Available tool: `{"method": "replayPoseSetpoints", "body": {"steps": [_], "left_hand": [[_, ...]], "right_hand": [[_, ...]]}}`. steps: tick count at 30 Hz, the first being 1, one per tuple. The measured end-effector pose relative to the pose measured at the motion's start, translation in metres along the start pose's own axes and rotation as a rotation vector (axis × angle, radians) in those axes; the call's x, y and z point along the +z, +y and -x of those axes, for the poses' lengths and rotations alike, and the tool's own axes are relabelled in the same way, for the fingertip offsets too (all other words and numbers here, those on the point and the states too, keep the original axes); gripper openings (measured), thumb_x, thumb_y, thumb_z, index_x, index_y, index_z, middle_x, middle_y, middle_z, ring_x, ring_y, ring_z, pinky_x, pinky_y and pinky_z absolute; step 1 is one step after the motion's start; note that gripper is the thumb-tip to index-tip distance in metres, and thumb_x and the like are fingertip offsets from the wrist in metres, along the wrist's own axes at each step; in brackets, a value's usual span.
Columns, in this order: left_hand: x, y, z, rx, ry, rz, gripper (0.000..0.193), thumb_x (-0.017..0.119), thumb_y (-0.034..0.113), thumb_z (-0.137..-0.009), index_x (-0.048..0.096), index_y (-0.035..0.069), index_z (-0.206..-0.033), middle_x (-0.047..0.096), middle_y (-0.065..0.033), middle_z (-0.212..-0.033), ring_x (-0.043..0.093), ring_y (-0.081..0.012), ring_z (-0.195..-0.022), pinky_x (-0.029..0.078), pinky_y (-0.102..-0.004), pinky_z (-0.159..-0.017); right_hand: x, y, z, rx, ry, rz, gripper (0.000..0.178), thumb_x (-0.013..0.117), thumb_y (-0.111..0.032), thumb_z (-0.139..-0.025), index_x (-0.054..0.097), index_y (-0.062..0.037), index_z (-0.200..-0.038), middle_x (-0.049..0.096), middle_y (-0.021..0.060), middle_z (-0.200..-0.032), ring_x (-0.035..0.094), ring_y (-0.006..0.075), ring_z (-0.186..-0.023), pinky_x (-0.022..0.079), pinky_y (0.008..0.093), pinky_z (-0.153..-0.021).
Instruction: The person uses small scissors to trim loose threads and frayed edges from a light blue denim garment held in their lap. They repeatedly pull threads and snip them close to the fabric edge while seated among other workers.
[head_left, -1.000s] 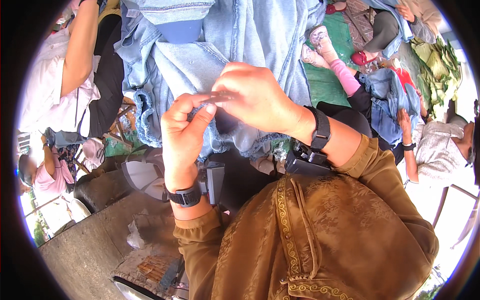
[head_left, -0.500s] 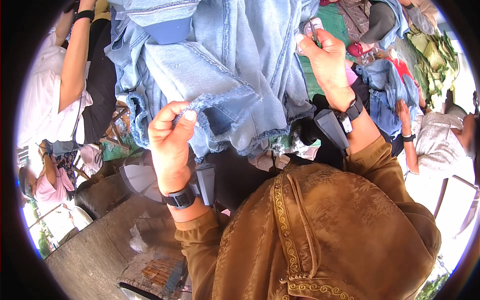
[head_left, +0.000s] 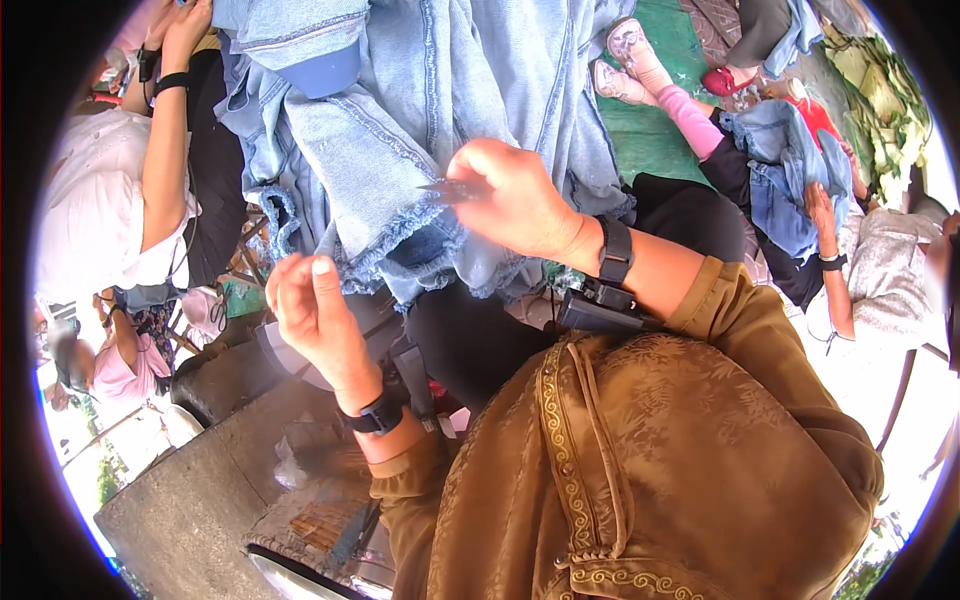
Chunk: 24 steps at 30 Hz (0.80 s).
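Note:
Light-blue denim garments [head_left: 390, 120] hang in a pile in front of me, and one leg with a frayed hem [head_left: 425, 245] points toward me. My right hand [head_left: 520, 200] is closed around small thread snips [head_left: 448, 190], blurred by motion. Their pointed metal tip lies over the denim just above the frayed edge. Just left of and below that hem, my left hand [head_left: 318, 315] is raised, apart from the cloth as far as I can see. Its fingers are curled with the thumb close to them; anything pinched there is too small to make out.
At the left stands a person in a white top [head_left: 110, 200]. Another seated person at the right has blue denim [head_left: 785, 180] on the lap. A green mat [head_left: 650, 140] covers ground beyond my knees. A grey concrete surface [head_left: 190, 500] lies at lower left.
My right hand has swung left and toward me with the snips, from the pile's right side to the frayed hem. My left hand has let go of the hem and dropped slightly down and left.

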<state>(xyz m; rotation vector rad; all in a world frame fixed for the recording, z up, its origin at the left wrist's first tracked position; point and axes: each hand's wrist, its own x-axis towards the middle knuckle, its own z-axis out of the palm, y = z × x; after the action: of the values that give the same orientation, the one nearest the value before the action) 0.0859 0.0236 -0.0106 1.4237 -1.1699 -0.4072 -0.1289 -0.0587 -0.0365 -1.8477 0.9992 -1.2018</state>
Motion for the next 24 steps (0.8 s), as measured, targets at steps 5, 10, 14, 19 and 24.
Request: {"method": "replayPoseSetpoints", "body": {"steps": [5,10,14,19,24], "left_hand": [[0.029,0.027,0.048,-0.645,-0.231,0.460,0.028,0.059,0.030,-0.091,0.060,0.002,-0.097,0.059,-0.0029,-0.077,0.053,-0.0099,-0.062,0.040,-0.0199,-0.055],[0.061,0.006,0.029,-0.718,-0.137,1.018,0.021,0.057,0.024,-0.092,0.062,0.004,-0.095,0.064,-0.0068,-0.090,0.060,-0.0169,-0.075,0.050,-0.0292,-0.065],[0.057,0.002,0.023,-0.662,-0.141,1.147,0.014,0.056,0.016,-0.091,0.061,0.003,-0.095,0.064,-0.0106,-0.094,0.061,-0.0212,-0.090,0.049,-0.0345,-0.079],[0.056,0.012,0.022,-0.626,-0.099,1.048,0.012,0.055,0.011,-0.091,0.063,0.003,-0.095,0.065,-0.0095,-0.096,0.061,-0.0225,-0.090,0.050,-0.0367,-0.082],[0.050,0.007,0.026,-0.601,-0.156,1.147,0.005,0.059,0.007,-0.089,0.063,0.004,-0.087,0.065,-0.0101,-0.090,0.063,-0.0237,-0.083,0.053,-0.0374,-0.077]], "right_hand": [[0.002,-0.011,0.003,-0.032,-0.022,-0.090,0.024,0.067,-0.007,-0.066,0.052,-0.0026,-0.083,0.056,0.0133,-0.074,0.059,0.0304,-0.066,0.047,0.0360,-0.059],[0.004,-0.028,0.007,-0.050,-0.169,-0.113,0.023,0.070,-0.007,-0.067,0.053,-0.0022,-0.082,0.058,0.0119,-0.075,0.059,0.0272,-0.068,0.047,0.0331,-0.060],[-0.006,-0.028,0.006,-0.069,-0.078,-0.277,0.020,0.071,-0.005,-0.071,0.058,-0.0023,-0.085,0.058,0.0088,-0.075,0.058,0.0211,-0.066,0.046,0.0305,-0.060],[-0.001,-0.039,-0.009,-0.143,-0.098,-0.125,0.016,0.068,-0.007,-0.074,0.060,-0.0023,-0.087,0.058,0.0081,-0.076,0.059,0.0206,-0.069,0.046,0.0302,-0.061],[0.011,-0.031,-0.014,0.207,-0.191,-0.359,0.011,0.064,-0.011,-0.081,0.060,-0.0006,-0.084,0.056,0.0001,-0.073,0.054,0.0119,-0.064,0.044,0.0265,-0.056]]}}
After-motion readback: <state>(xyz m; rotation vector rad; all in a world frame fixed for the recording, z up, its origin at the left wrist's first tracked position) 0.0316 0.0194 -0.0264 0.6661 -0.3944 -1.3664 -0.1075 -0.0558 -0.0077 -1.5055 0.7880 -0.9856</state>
